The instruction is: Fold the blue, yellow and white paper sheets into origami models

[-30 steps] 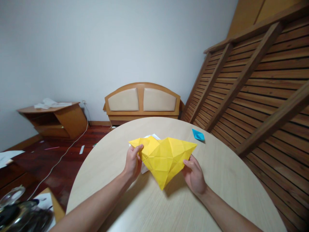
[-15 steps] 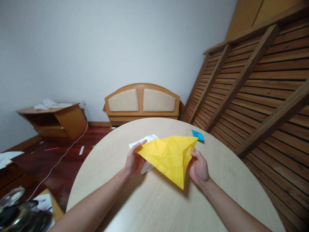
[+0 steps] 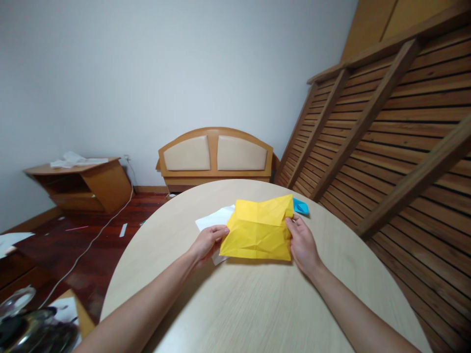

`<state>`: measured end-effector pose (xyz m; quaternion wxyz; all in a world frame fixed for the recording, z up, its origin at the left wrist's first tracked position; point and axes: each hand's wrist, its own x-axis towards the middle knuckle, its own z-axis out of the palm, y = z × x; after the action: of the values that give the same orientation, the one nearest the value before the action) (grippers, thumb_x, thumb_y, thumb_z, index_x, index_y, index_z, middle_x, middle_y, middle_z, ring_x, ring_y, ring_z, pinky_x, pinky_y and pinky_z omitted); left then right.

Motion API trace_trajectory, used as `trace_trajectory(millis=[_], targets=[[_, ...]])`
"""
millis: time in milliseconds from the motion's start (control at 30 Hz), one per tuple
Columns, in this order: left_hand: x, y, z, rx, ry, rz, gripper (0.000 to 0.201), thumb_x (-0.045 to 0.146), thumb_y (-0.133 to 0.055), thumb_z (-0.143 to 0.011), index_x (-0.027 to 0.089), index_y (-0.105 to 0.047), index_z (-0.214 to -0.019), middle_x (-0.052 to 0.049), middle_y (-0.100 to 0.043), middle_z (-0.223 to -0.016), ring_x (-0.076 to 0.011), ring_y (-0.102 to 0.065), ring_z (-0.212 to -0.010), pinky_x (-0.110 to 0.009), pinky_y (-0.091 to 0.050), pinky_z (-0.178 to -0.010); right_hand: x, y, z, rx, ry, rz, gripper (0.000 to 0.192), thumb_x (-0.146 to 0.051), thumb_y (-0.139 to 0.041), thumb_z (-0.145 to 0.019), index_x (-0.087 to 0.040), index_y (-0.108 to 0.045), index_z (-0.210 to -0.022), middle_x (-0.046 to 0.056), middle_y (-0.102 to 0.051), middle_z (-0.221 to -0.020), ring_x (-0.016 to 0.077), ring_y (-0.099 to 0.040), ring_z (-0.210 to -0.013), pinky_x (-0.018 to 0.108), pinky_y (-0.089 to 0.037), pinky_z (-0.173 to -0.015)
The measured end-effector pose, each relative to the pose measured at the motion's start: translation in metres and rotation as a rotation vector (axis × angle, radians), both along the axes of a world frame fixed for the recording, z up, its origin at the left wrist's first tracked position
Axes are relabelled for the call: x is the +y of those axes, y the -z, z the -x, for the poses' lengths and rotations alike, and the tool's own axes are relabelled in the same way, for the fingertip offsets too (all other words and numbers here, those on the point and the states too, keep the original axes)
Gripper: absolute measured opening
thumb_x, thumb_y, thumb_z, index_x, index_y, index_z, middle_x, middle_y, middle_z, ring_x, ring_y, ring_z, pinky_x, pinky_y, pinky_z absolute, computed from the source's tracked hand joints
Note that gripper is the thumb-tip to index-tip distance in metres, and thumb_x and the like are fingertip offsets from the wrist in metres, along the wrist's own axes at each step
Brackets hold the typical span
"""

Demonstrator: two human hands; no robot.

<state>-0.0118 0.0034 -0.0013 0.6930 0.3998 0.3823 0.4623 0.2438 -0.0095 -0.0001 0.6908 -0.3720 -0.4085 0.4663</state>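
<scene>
A creased yellow paper [image 3: 259,230] lies nearly flat on the round pale wooden table [image 3: 257,304], folded into a rough rectangle. My left hand [image 3: 208,241] pinches its left edge. My right hand [image 3: 301,243] grips its right edge near the top corner. A white sheet [image 3: 215,220] lies under the yellow paper and sticks out to the left. A small blue folded paper piece [image 3: 300,206] sits just behind the yellow paper's right corner.
A slatted wooden bed frame [image 3: 386,147] leans along the right. A padded headboard [image 3: 216,157] stands against the far wall. A low wooden cabinet [image 3: 81,184] is at the left, with a white cable [image 3: 91,240] and paper scraps on the dark floor.
The yellow paper was held up as an opened, pointed shape; it has been collapsed and lowered onto the table as a flat rectangle. Both hands moved down with it.
</scene>
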Motion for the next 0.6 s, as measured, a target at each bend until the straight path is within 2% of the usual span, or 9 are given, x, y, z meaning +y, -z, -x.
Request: trace_trajectory(millis=[133,200,300,367,467,600], targets=[[-0.002,0.001,-0.001,0.103,-0.187,-0.042,0.048,0.025,-0.086,-0.059,0.015,-0.068,-0.102,0.001,-0.067,-0.069,-0.0127,-0.062,-0.059,-0.021,-0.046,-0.057,0.006,0.005,-0.001,-0.258,0.283,-0.102,0.04,-0.055,-0.07,-0.08,-0.021,-0.058,-0.099,0.008,-0.072,-0.094,0.0235,-0.069,-0.085,0.036,-0.056,-0.074],[-0.005,-0.001,-0.003,0.103,-0.193,-0.046,0.052,0.025,-0.084,-0.062,0.018,-0.067,-0.111,0.0,-0.068,-0.072,-0.0137,-0.064,-0.061,-0.021,-0.046,-0.057,0.006,0.004,-0.002,-0.331,0.331,-0.134,0.041,-0.057,-0.068,-0.081,-0.021,-0.058,-0.097,0.008,-0.072,-0.093,0.0233,-0.068,-0.084,0.036,-0.055,-0.074],[-0.009,-0.005,-0.005,0.036,-0.03,-0.041,0.036,0.03,-0.08,-0.067,0.018,-0.072,-0.101,-0.007,-0.073,-0.087,-0.0169,-0.068,-0.072,-0.023,-0.05,-0.062,0.004,0.003,-0.002,-0.348,0.276,-0.144,0.043,-0.058,-0.069,-0.08,-0.021,-0.06,-0.097,0.008,-0.072,-0.092,0.022,-0.068,-0.081,0.034,-0.055,-0.073],[-0.009,-0.007,-0.005,0.033,0.034,-0.05,0.029,0.035,-0.079,-0.069,0.017,-0.074,-0.092,-0.009,-0.073,-0.091,-0.0166,-0.068,-0.074,-0.022,-0.049,-0.063,0.002,0.002,-0.003,-0.35,0.205,-0.126,0.043,-0.059,-0.071,-0.078,-0.021,-0.062,-0.096,0.007,-0.072,-0.09,0.0214,-0.068,-0.077,0.033,-0.055,-0.07],[-0.007,-0.006,-0.002,0.121,-0.028,-0.075,0.029,0.039,-0.081,-0.068,0.015,-0.073,-0.082,-0.009,-0.073,-0.084,-0.0148,-0.065,-0.067,-0.022,-0.046,-0.059,0.0,0.002,-0.005,-0.372,0.166,-0.113,0.041,-0.058,-0.072,-0.078,-0.02,-0.064,-0.092,0.007,-0.072,-0.085,0.0212,-0.067,-0.073,0.032,-0.055,-0.066],[-0.007,-0.013,0.0,0.276,-0.212,-0.26,0.03,0.04,-0.083,-0.067,0.015,-0.067,-0.07,-0.001,-0.064,-0.064,-0.0105,-0.053,-0.052,-0.019,-0.036,-0.046,0.001,-0.002,-0.009,-0.429,0.282,-0.146,0.039,-0.055,-0.071,-0.08,-0.019,-0.065,-0.092,0.006,-0.072,-0.085,0.0207,-0.067,-0.075,0.031,-0.054,-0.065]])
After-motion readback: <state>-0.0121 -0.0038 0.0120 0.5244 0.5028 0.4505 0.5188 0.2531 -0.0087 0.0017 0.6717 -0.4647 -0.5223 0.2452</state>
